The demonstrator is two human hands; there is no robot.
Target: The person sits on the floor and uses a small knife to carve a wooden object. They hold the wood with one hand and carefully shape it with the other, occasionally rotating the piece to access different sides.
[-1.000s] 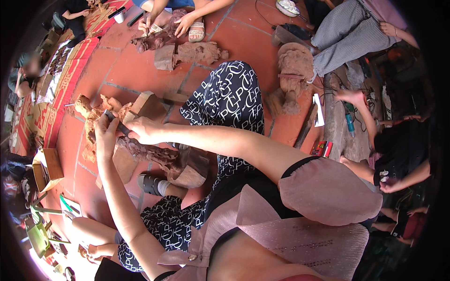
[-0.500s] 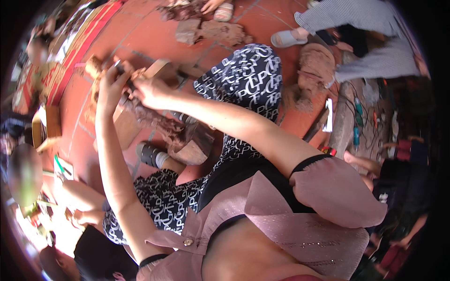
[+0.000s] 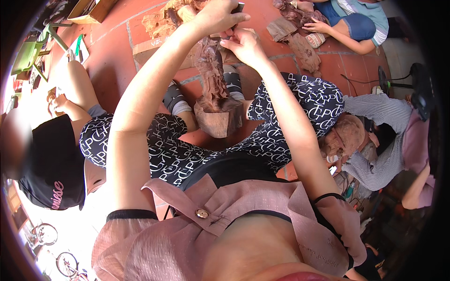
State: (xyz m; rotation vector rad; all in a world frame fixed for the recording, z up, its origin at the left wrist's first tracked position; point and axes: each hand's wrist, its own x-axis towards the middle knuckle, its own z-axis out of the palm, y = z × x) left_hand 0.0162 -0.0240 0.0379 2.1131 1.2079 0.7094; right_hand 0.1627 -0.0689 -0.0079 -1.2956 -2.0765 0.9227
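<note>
A carved brown wooden figure (image 3: 209,70) stands between my feet, its rough block base (image 3: 218,117) nearest me. Up at the figure's far end, my left hand (image 3: 216,18) is closed round a small dark tool (image 3: 239,7), of which just a short end shows. My right hand (image 3: 246,47) is just below it, thumb and fingers pinched together beside the top of the carving. What lies in that pinch is hidden. A flat piece of cardboard (image 3: 143,52) lies behind the figure on the floor.
Pale carved wood (image 3: 159,23) lies beyond the cardboard. At upper right a person's hand (image 3: 316,25) rests on another dark carving. A large wooden piece (image 3: 346,136) sits by my right knee. A person in a black cap (image 3: 54,164) is close on my left.
The view has swung, so the carving now points away from me instead of to the upper left. My hands stay close together at its far end.
</note>
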